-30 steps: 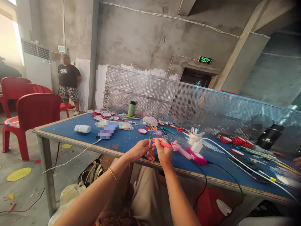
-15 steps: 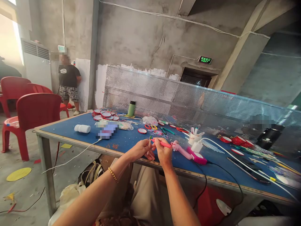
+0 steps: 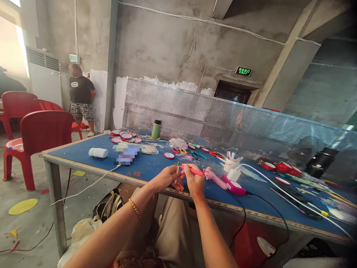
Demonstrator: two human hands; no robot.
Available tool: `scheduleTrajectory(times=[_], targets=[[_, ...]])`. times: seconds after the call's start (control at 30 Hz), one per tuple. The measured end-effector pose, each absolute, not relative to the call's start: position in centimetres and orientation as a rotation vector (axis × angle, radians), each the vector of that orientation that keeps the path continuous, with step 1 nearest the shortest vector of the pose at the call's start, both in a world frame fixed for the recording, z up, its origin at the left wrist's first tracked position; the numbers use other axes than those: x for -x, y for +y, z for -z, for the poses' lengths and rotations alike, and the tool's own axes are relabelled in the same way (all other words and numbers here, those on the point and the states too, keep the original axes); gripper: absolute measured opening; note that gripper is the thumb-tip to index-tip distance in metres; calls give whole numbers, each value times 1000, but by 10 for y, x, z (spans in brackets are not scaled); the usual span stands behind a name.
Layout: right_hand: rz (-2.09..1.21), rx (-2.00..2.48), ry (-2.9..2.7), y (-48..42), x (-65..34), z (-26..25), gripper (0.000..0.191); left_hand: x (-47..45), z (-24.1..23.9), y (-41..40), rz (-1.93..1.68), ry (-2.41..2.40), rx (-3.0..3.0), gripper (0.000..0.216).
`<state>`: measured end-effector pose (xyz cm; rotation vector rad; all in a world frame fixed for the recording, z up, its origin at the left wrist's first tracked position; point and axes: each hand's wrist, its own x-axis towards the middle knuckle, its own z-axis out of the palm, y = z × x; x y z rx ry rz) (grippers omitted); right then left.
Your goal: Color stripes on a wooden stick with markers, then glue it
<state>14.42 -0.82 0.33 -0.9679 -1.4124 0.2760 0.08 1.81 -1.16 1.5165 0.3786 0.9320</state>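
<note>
Gripping a pinkish-red pen (image 3: 196, 171), the right hand (image 3: 196, 183) holds its tip close to a thin pale stick (image 3: 177, 170) with a green end, which the left hand (image 3: 168, 175) pinches narrowly; whether tip and stick touch, I can't tell. Both sit at the near edge of the blue-topped table (image 3: 75, 150), left of a pink corded tool (image 3: 217, 180) and a white pen cup (image 3: 229, 165). Past a perforated metal screen (image 3: 173, 108) rises a rough concrete wall (image 3: 156, 44), and a person (image 3: 81, 89) stands beyond the red chairs (image 3: 46, 128). Since a second ago, both hands keep their pose; another person's hand has gone from the right.
</note>
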Motion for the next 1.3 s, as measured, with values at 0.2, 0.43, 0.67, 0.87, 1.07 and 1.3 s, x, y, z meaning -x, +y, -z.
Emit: scheduleTrajectory(times=[0.2,0.43,0.67,0.87,1.07,1.3], targets=[[-265,977,-1393,-8,-144,-3,29,-1,12,18,-925,373,-1510,46],[-272,973,-1405,-8,-144,-4,27,-1,13,19,-933,368,-1509,46],[-258,972,-1392,-6,-145,-2,27,-1,13,19,-928,365,-1510,45],[-262,972,-1402,-7,-144,-2,27,-1,12,18,-928,373,-1511,44],[-272,963,-1403,-9,-143,-4,26,0,11,16,-929,382,-1519,47],[-275,959,-1402,-11,-143,-5,25,1,10,14,-926,387,-1521,52]])
